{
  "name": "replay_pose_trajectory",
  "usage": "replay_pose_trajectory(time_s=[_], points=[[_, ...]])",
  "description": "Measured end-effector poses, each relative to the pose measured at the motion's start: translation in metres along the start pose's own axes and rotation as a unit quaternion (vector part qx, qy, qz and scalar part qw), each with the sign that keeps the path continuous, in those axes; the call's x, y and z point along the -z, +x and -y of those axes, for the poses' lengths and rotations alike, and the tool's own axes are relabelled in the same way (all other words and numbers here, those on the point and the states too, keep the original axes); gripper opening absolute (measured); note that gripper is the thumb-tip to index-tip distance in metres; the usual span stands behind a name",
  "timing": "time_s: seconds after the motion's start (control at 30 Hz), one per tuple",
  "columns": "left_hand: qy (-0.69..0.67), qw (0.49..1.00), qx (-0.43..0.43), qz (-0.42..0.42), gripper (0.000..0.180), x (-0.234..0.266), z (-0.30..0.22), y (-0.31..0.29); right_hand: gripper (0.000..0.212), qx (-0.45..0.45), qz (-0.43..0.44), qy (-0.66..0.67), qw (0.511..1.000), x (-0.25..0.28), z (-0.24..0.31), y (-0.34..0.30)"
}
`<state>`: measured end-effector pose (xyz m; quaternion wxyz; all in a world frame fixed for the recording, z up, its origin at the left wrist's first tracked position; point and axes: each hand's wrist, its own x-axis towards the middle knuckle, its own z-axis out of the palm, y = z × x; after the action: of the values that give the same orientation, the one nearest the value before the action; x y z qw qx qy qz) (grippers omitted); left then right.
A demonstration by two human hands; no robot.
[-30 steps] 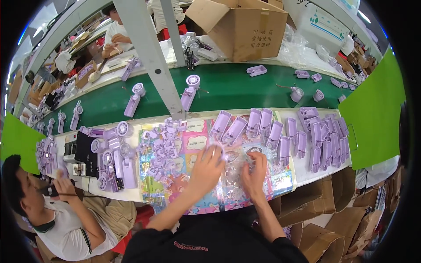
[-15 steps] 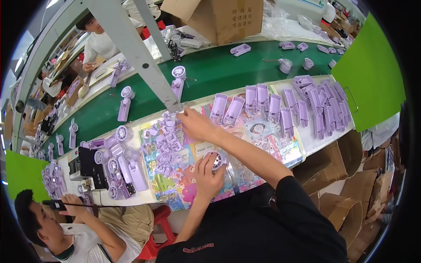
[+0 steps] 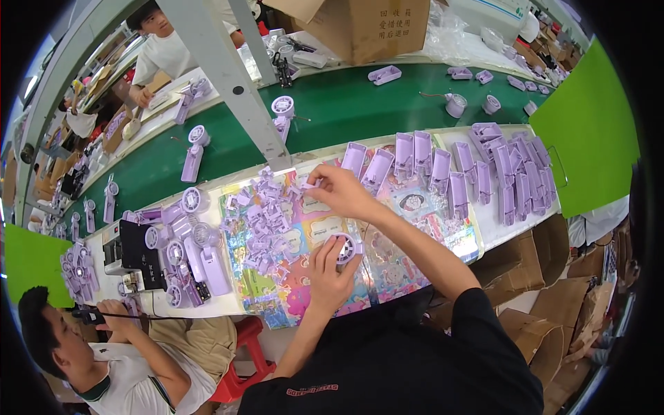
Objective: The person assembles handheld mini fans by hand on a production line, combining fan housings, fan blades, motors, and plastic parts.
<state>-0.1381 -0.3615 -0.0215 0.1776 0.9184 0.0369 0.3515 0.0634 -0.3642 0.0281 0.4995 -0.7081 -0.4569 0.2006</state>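
Observation:
My left hand (image 3: 330, 280) is closed round a purple round fan head (image 3: 347, 247), holding it low over the colourful picture-covered mat (image 3: 325, 228). My right hand (image 3: 340, 194) pinches a small purple plastic piece (image 3: 312, 185) between thumb and fingertips, just right of a loose pile of similar small purple parts (image 3: 266, 218). The exact shape of that piece is partly hidden by the fingers. Beyond and right of my right hand, purple handle shells (image 3: 377, 170) lie in a row, open side up.
Purple handheld fans (image 3: 216, 271) lie left of the mat by a black box (image 3: 142, 252). Beyond the bench runs a green conveyor (image 3: 346, 104) carrying fan parts. A metal post (image 3: 238, 90) rises at the bench's far edge. A co-worker (image 3: 124, 353) sits at left; cardboard boxes (image 3: 546, 304) stand right.
My right hand has drawn away from the far edge of the small-part pile, to the right, with a small purple piece now visible in its fingertips. My left hand keeps hold of the fan head.

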Motion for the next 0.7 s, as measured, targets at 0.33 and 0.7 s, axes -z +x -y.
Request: replay_pose_trajectory(time_s=[0.33, 0.7], points=[[-0.032, 0.996, 0.067, -0.046, 0.057, 0.003, -0.001, 0.005, 0.020, -0.090, 0.050, 0.014, 0.995, 0.092, 0.016, -0.104], [-0.085, 0.988, 0.130, 0.023, 0.065, 0.002, 0.001, 0.010, 0.039, -0.103, 0.127, -0.252, 0.954, 0.107, 0.013, -0.133]])
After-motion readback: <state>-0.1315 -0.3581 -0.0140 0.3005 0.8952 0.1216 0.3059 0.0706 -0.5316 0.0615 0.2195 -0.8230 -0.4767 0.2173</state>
